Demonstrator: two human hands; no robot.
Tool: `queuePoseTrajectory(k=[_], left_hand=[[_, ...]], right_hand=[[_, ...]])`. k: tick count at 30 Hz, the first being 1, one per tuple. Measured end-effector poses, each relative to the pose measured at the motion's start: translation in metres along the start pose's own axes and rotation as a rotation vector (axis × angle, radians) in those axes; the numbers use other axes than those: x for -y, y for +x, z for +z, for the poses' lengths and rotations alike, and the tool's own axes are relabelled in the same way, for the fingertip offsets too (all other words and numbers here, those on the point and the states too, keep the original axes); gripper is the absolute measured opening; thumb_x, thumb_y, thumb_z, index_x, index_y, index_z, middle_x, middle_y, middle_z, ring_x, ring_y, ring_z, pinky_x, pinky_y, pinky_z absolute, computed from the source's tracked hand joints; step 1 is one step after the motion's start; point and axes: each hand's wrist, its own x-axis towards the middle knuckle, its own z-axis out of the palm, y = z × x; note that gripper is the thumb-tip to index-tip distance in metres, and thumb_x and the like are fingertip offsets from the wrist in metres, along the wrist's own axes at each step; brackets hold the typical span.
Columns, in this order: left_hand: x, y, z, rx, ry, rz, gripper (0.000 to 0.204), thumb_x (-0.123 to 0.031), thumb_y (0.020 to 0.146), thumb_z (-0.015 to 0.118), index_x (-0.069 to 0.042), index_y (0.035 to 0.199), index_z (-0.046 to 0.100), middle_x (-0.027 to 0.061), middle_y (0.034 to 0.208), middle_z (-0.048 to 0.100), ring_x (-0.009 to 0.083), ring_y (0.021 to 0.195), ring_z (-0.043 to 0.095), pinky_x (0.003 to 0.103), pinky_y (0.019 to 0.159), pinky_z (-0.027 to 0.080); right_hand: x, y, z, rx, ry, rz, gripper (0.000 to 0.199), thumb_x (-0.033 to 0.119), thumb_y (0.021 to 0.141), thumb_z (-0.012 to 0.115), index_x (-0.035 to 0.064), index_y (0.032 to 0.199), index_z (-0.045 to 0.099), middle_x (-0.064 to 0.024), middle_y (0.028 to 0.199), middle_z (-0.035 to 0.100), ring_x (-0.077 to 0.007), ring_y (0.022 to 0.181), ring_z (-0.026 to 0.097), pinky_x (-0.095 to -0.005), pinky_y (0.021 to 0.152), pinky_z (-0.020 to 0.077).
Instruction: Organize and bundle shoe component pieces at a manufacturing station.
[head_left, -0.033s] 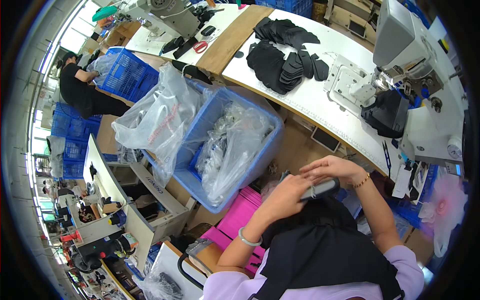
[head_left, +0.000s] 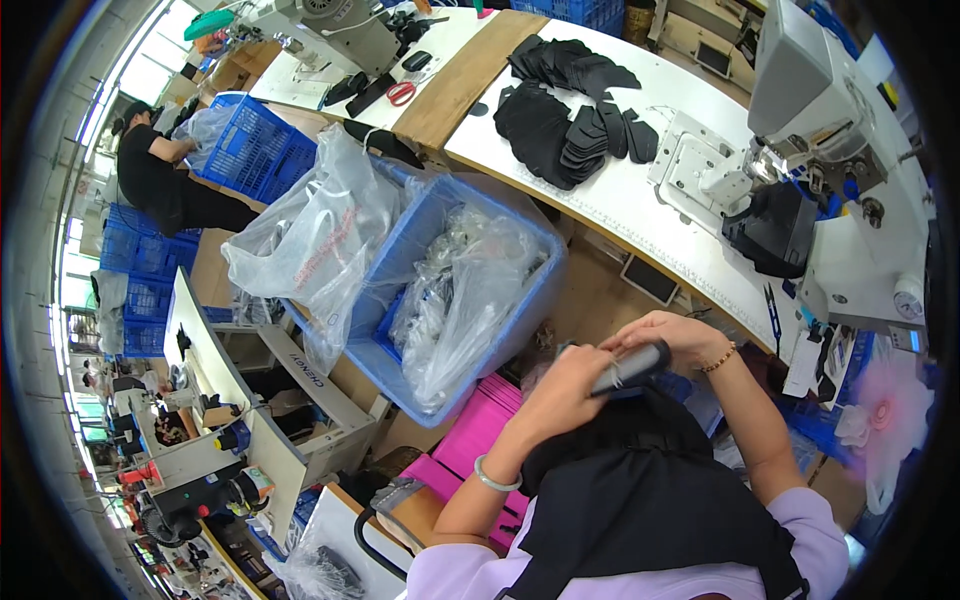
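Here, gripping a slim dark strip — left hand and right hand, fingers of both pinching its ends — above soft black fabric in the lap, beside a blue plastic crate holding crinkled clear bags.

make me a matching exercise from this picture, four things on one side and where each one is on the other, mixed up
Things:
1. black fabric pieces
2. clear plastic bags
3. red scissors
4. dark flat piece

Places:
A. between the left hand and right hand
B. inside the blue crate
C. stacked on the white table, left of the sewing machine
D. on the far white table, next to the wooden board

Pairs: 1-C, 2-B, 3-D, 4-A
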Motion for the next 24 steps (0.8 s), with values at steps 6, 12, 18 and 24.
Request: queuePoseTrajectory(k=[6, 12, 18, 24], left_hand=[[0.055, -0.01, -0.011, -0.568, -0.457, -0.605, 0.015, -0.009, 0.077, 0.057, 0.001, 0.088, 0.051, 0.01, 0.068, 0.051, 0.0128, 0.065, 0.048, 0.03, 0.061, 0.042], [0.067, -0.003, -0.055, -0.55, -0.498, -0.203, 0.02, -0.004, 0.074, 0.059, 0.001, 0.093, 0.054, 0.009, 0.075, 0.052, 0.0157, 0.07, 0.05, 0.028, 0.066, 0.042], [0.11, -0.007, -0.149, -0.222, 0.277, 0.165, 0.034, -0.004, 0.058, 0.065, -0.006, 0.091, 0.057, 0.0058, 0.076, 0.053, 0.0243, 0.074, 0.05, 0.035, 0.072, 0.038], [0.103, -0.01, -0.168, -0.016, 0.786, -0.057, 0.02, -0.007, 0.061, 0.061, -0.007, 0.08, 0.057, 0.0071, 0.068, 0.055, 0.0232, 0.072, 0.054, 0.033, 0.069, 0.037]], right_hand=[[0.023, 0.056, 0.032, 0.124, -0.101, -0.173, 0.018, 0.0, 0.077, 0.042, -0.005, 0.083, 0.058, -0.0127, 0.083, 0.062, -0.015, 0.073, 0.058, -0.026, 0.071, 0.0454], [0.038, 0.109, 0.046, 0.199, 1.063, 0.048, 0.02, 0.015, 0.08, 0.045, -0.0009, 0.081, 0.057, -0.0042, 0.071, 0.054, -0.0128, 0.063, 0.049, -0.0302, 0.07, 0.0422], [0.083, 0.113, 0.073, 0.059, 0.946, -0.023, 0.049, 0.023, 0.087, 0.045, -0.0092, 0.125, 0.042, 0.0006, 0.068, 0.044, -0.0134, 0.06, 0.048, -0.036, 0.082, 0.0426], [0.096, 0.141, 0.08, 0.063, 0.227, 0.015, 0.063, 0.023, 0.09, 0.048, -0.0085, 0.137, 0.02, -0.0033, 0.072, 0.051, -0.0239, 0.082, 0.064, -0.0302, 0.071, 0.0518]])
